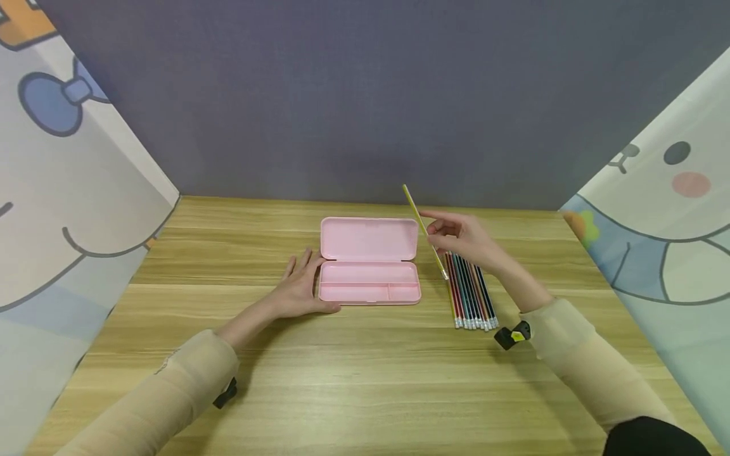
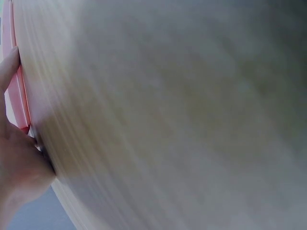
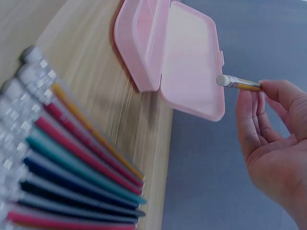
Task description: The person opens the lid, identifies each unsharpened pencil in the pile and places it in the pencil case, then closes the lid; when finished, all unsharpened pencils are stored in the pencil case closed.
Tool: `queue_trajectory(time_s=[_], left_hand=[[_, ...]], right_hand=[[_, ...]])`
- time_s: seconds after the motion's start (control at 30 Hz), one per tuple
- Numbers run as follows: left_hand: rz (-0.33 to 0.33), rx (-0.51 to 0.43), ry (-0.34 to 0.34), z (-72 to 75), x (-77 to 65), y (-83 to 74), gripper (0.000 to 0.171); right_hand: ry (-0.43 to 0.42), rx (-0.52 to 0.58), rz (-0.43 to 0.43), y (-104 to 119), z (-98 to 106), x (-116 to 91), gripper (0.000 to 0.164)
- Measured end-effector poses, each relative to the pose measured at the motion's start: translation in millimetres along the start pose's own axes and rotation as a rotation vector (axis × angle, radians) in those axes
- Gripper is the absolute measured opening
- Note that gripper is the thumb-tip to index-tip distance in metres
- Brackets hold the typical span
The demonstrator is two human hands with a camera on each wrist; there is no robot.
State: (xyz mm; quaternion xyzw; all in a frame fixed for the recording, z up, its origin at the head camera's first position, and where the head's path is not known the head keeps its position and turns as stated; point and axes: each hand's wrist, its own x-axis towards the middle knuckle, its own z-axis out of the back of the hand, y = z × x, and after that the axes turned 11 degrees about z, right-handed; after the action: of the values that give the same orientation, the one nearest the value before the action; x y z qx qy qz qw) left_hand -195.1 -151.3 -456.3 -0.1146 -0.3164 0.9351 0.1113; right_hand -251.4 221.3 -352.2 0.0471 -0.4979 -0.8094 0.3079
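A pink pencil case (image 1: 369, 294) lies with its lid (image 1: 369, 239) folded back, its tray divided into compartments. My left hand (image 1: 298, 292) rests at its left end, fingers spread and fairly straight, thumb along the front edge; the left wrist view shows the thumb against the pink side (image 2: 20, 98). To the right of the case, my right hand (image 1: 464, 240) pinches a yellow pencil (image 1: 421, 220) between thumb and fingers, raised and slanted. Its white eraser end (image 3: 223, 80) points down toward the table. Below that hand lies a row of several coloured pencils (image 1: 470, 294), erasers toward me.
The wooden table (image 1: 365, 380) reaches back to a grey panel (image 1: 365, 101). Cartoon-printed side panels stand at the left (image 1: 74, 190) and right (image 1: 678, 209). The pencil row (image 3: 81, 163) lies side by side, close to the right of the case.
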Motion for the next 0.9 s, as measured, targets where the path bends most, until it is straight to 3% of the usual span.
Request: queue_trajectory(time_s=[0.6, 0.9], left_hand=[[-0.001, -0.013, 0.006, 1.6, -0.7, -1.8, 0.098], [0.001, -0.008, 0.007, 3.0, -0.5, -5.3, 0.098]], right_hand=[[0.109, -0.028, 0.107, 4.7, -35.3, 29.0, 0.044], [0.184, -0.042, 0.213, -3.9, -51.9, 34.7, 0.039]])
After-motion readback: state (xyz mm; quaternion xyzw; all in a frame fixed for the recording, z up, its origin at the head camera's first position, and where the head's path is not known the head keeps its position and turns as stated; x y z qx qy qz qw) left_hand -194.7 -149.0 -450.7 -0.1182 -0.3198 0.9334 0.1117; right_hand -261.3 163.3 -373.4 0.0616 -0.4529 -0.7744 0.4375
